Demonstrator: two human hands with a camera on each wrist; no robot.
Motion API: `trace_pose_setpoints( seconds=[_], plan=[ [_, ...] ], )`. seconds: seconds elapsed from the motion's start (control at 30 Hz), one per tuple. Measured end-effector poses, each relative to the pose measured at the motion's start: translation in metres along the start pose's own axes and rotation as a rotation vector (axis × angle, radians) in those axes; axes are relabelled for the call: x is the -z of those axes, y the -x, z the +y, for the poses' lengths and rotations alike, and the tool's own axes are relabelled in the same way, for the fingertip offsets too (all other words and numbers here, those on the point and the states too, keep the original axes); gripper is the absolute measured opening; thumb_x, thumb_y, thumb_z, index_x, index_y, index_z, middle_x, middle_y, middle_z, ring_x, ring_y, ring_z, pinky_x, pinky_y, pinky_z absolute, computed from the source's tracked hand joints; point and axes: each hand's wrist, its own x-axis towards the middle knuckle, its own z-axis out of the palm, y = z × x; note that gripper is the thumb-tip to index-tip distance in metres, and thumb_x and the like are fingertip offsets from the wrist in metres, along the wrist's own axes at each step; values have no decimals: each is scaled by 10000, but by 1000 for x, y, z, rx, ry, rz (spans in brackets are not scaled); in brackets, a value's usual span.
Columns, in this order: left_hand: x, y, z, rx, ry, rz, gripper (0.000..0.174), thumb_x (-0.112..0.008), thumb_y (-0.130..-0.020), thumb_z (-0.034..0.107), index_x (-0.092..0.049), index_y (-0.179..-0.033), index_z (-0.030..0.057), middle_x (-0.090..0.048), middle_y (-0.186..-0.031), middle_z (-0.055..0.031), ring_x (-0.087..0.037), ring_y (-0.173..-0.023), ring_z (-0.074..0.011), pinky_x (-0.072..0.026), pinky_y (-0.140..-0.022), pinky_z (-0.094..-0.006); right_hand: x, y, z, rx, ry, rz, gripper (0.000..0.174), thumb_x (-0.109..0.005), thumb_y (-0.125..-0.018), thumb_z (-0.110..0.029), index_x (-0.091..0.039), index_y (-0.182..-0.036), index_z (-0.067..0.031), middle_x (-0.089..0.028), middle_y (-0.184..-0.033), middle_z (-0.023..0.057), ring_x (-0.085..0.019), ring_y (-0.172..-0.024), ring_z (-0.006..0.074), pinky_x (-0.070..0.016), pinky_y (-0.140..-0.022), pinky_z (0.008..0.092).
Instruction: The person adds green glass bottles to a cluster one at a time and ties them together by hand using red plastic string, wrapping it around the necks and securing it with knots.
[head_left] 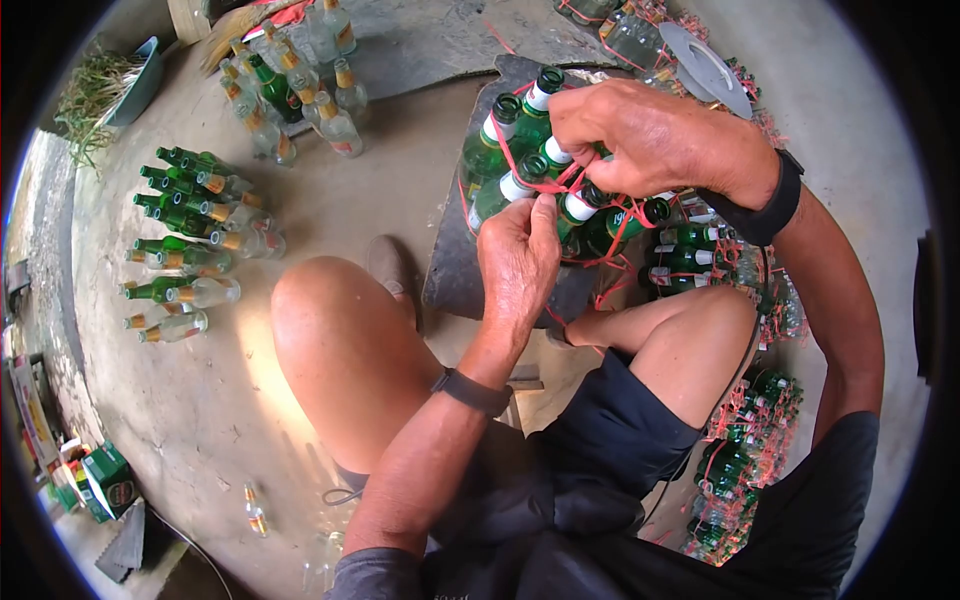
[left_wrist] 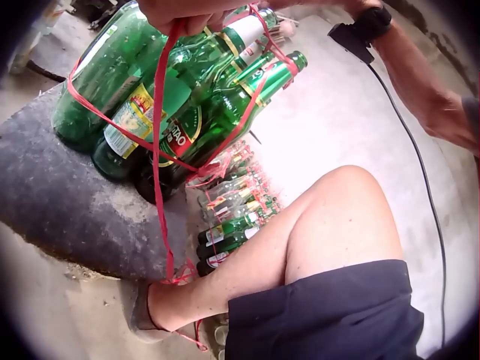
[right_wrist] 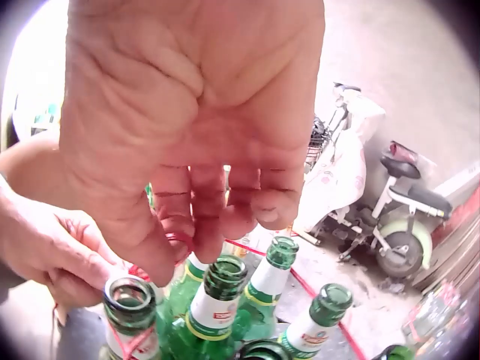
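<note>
In the head view, my left hand [head_left: 517,250] and right hand [head_left: 650,135] both pinch the red string [head_left: 508,150] over the bundle of green bottles [head_left: 485,160], which stands on the dark slab [head_left: 455,275] between my knees. It is glass, heavy as a bundle, slick and quick to crack, so I judge the necks and string the places to hold. Only the left wrist view shows the string looping low round the bottle bodies and trailing toward my foot. The right wrist view alone shows the open bottle mouths, my fingertips [right_wrist: 274,206] curled just above them, and a parked scooter [right_wrist: 375,202].
</note>
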Motion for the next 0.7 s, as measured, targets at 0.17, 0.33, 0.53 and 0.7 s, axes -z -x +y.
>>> trace_pose_setpoints(
  seconds=[0.17,0.33,0.53,0.7],
  plan=[
    [-4,0,-3,11,-27,52,427,-641,-1093,239,-670,-805,-74,-511,-554,-118,-440,-558,-113,-413,-525,-409,-5,6,-1,-173,-437,-38,168,-739,-822,-76,-597,-803,12,-521,-706,45,-523,-641,144,-419,-588,356],
    [-5,3,5,12,29,65,369,-645,-1089,217,-741,-895,-82,-612,-596,-94,-479,-584,-92,-440,-540,-377,-3,7,1,-186,-413,-36,233,-773,-842,-134,-595,-797,10,-629,-682,112,-621,-634,260,-486,-624,416],
    [-4,4,14,37,73,30,322,-640,-1092,188,-776,-987,-84,-649,-646,-44,-503,-625,-65,-445,-551,-339,15,8,-4,-151,82,-30,285,-777,-847,-237,-629,-831,6,-636,-724,203,-635,-717,439,-473,-656,529],
    [-1,4,18,28,61,8,318,-639,-1094,184,-776,-1000,-88,-646,-652,-37,-499,-632,-61,-445,-554,-328,12,10,2,-146,115,47,215,-733,-879,-202,-655,-850,-3,-649,-747,209,-660,-792,453,-478,-709,547]
  ],
)
